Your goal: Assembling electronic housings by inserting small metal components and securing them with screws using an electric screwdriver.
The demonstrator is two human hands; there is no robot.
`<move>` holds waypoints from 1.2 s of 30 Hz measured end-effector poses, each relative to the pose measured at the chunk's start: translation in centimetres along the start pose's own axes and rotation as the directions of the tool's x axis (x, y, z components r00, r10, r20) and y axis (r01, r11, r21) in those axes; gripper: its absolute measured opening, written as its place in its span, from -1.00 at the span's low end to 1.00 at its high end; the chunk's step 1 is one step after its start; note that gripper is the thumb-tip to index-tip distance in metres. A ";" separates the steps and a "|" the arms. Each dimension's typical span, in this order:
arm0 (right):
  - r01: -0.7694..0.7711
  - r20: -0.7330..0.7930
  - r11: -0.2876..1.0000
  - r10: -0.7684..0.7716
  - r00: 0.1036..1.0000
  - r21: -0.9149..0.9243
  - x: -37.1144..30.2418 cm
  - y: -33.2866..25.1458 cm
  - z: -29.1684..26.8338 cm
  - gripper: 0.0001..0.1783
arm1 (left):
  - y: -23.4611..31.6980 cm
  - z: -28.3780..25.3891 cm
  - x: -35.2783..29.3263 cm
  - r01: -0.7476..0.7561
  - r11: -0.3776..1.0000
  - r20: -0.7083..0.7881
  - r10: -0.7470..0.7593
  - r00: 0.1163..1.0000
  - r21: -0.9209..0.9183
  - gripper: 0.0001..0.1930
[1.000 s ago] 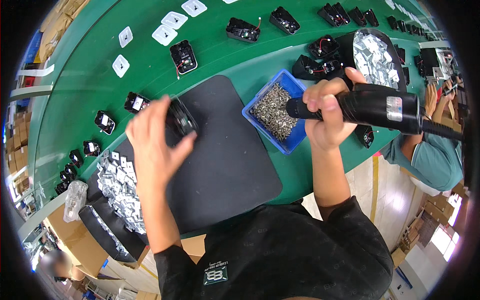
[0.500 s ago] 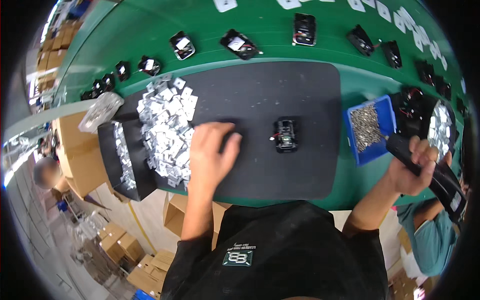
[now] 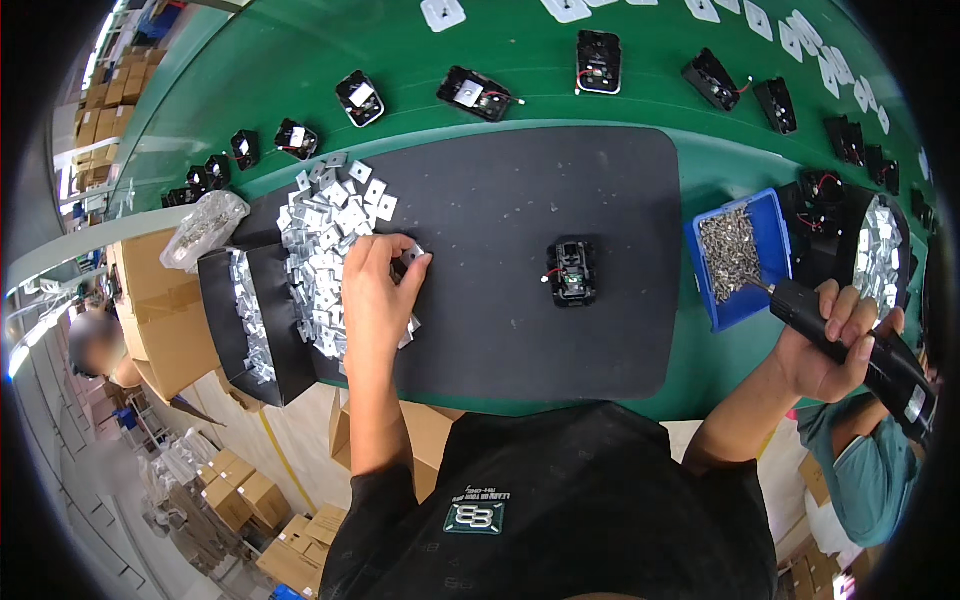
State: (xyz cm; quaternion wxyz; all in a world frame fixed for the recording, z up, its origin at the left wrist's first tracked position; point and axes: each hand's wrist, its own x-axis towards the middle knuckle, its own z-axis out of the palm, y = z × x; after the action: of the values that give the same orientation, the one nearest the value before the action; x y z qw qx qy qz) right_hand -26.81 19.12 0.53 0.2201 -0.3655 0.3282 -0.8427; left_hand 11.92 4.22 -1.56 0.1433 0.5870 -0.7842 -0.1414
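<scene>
Left hand [image 3: 376,290], at the left side of the black mat [image 3: 480,330], pinches a small metal plate [image 3: 414,254] beside the plate pile [image 3: 320,265]. Black housing [image 3: 573,272] sits on the mat's right half. Right of the mat, right hand [image 3: 830,350] grips a power screwdriver [image 3: 798,308], bit over the blue bin [image 3: 770,240].

Your left hand [image 3: 374,285], at nine o'clock from centre, pinches between thumb and fingertips, left forearm [image 3: 376,415] aimed toward twelve; your right hand [image 3: 822,362], just past three, grips with curled fingers [image 3: 846,312], right forearm [image 3: 735,418] slanting toward two.
</scene>
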 end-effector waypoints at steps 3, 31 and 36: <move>-0.011 -0.023 1.000 0.011 1.000 0.003 -0.1 0.2 0.2 -0.49 | 0.7 0.2 -0.6 -0.006 0.999 0.024 0.005 1.000 0.044 -0.73; -0.017 -0.089 0.999 0.014 0.996 -0.027 -0.7 1.5 1.4 -0.35 | 10.1 2.0 1.3 -0.138 0.893 0.165 0.228 0.960 -0.429 -0.81; -0.003 -0.090 0.999 0.000 0.996 -0.033 -0.7 1.5 1.2 -0.35 | 10.4 2.2 1.3 -0.213 0.899 0.225 0.314 0.922 -0.382 -0.80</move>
State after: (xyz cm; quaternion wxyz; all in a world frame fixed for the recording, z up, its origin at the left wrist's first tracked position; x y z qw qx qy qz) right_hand -25.23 18.02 -0.28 0.1998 -0.3305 0.3521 -0.8526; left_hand 1.62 5.94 0.55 0.1507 0.4131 -0.8315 -0.3396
